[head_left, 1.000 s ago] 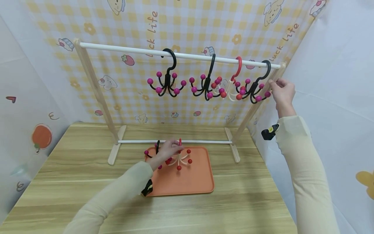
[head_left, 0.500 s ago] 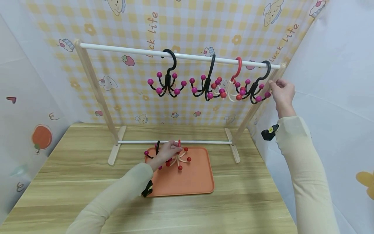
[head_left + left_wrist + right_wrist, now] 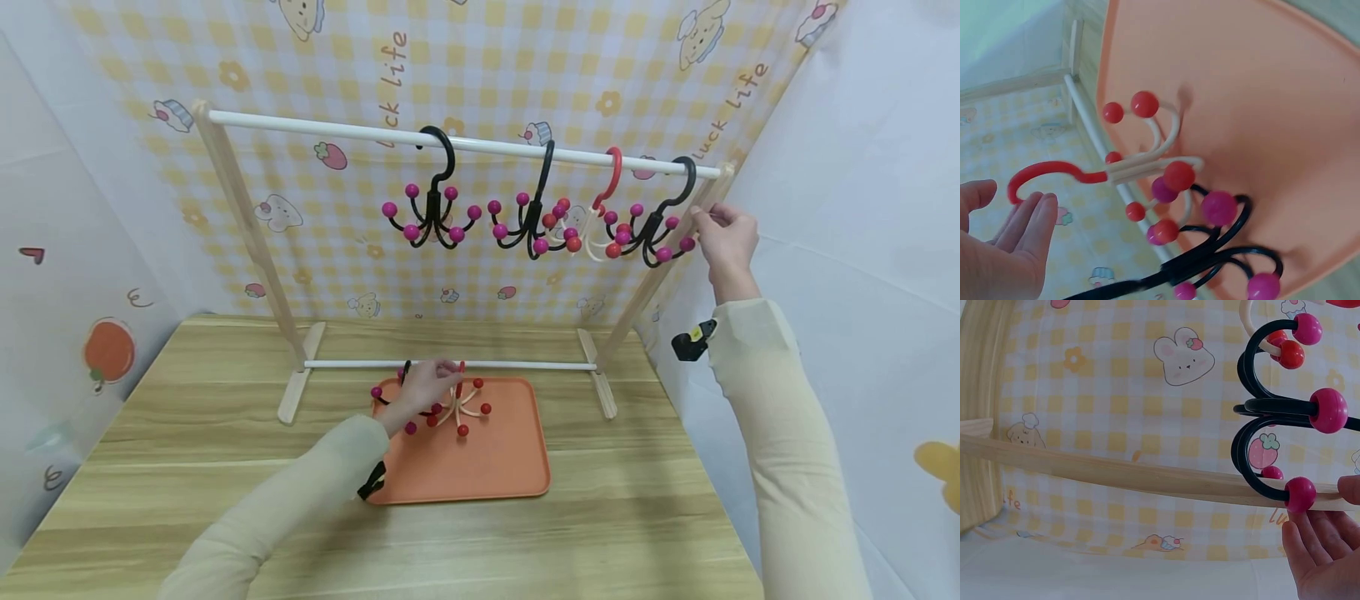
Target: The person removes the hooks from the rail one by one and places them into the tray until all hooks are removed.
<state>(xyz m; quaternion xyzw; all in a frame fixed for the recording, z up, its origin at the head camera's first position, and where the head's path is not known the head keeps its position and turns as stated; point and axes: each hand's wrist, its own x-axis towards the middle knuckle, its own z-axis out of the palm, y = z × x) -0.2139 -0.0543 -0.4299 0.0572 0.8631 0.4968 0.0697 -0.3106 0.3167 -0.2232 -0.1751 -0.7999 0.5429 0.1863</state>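
Note:
On the orange tray (image 3: 480,467) stands a white claw hanger (image 3: 1147,165) with red balls and a red hook (image 3: 1054,165). My left hand (image 3: 431,383) is at that hook, thumb and fingers apart; the left wrist view shows the fingertips close to it, and contact is unclear. Beside it a black claw hanger (image 3: 1197,259) with magenta balls is on the tray, partly hidden by my left hand in the head view. My right hand (image 3: 727,237) grips the wooden post (image 3: 1179,481) of the rack, thumb on one side and fingers on the other.
From the white top rail (image 3: 300,125) hang a black hanger (image 3: 433,204) mid-rail, another black hanger (image 3: 534,217), a red-hooked white hanger (image 3: 592,229) and a black hanger (image 3: 651,229) near my right hand. A lower bar (image 3: 540,364) runs behind the tray.
The red-hooked hanger came down slightly onto the tray. My left fingers have since let go of its hook and shifted a little left. The right hand stays on the post.

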